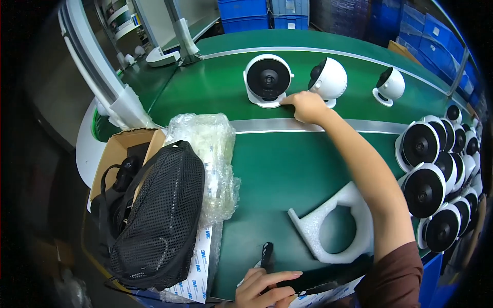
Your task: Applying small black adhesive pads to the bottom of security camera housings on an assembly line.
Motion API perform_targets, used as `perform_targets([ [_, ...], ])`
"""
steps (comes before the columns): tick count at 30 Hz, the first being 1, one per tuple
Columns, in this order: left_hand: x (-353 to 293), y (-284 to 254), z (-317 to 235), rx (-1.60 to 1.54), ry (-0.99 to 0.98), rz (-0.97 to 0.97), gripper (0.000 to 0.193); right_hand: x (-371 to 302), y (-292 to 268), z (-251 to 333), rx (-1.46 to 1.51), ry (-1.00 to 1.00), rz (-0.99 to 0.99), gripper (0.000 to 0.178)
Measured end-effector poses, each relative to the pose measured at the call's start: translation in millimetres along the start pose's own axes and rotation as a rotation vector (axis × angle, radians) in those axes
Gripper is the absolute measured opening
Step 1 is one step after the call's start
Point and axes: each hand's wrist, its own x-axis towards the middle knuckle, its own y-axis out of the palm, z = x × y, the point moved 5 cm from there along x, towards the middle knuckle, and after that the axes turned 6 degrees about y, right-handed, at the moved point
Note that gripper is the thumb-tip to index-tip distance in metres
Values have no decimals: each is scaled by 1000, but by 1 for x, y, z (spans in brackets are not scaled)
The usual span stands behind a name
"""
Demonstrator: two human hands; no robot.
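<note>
- A black mesh bag [159,220] is seen at the left, lying partly over an open cardboard box [115,149], with a bubble-wrap bundle [208,149] just behind it.
- Sheets of printed backing paper [197,267] are laid under the bag at the near edge of the green desk [272,164].
- The left hand [267,290] is rested at the near edge, its fingers lying loosely curled over a flat black part [318,282]; a small black tool [266,255] is seen just beside it.
- A white foam cradle [334,226] with a round cut-out is laid near the middle of the desk.
- The right hand [308,107] is stretched far forward, and its fingertips are pressed against the base of a white dome camera [268,79]; the grip is not wrapped around it.
- Two more white dome cameras [328,78] are stood to the right on the same belt.
- A packed cluster of dome cameras [436,179] is ranged along the right edge.
</note>
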Motion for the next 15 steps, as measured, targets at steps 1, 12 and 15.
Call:
perform_targets([
  [1, -1, -1, 2, 18, -22, -6, 11, -9, -12, 2, 54, 32, -55, 40],
  [12, 1, 3, -4, -53, -10, -48, 9, -52, -65, -83, 4, 522, -588, 103],
  [15, 1, 5, -6, -3, -44, -68, 8, -61, -97, -87, 118, 469, -587, 100],
])
